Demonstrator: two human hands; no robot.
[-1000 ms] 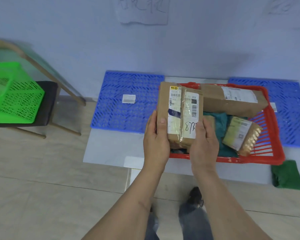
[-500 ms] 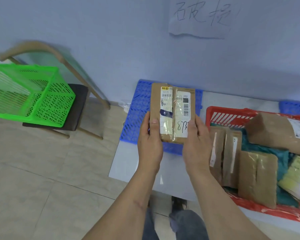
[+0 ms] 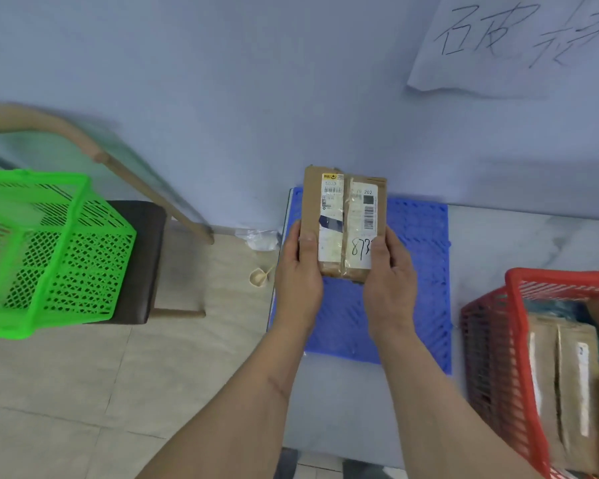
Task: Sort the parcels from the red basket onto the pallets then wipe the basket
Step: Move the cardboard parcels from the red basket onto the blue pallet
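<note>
Head view: the brown parcel (image 3: 343, 225), taped down its middle with a white label facing up, is held above the blue pallet (image 3: 419, 288), its near corners caught in the grip of the left hand (image 3: 300, 278) and the right hand (image 3: 389, 281), thumbs on top and fingers curled underneath. With only that near end held, the far end could dip and the parcel slide out if either hand loosens early. The label is partly covered by tape and thumbs, so a misread could send it to the wrong pallet. The red basket (image 3: 498, 340), to the right, holds more parcels.
</note>
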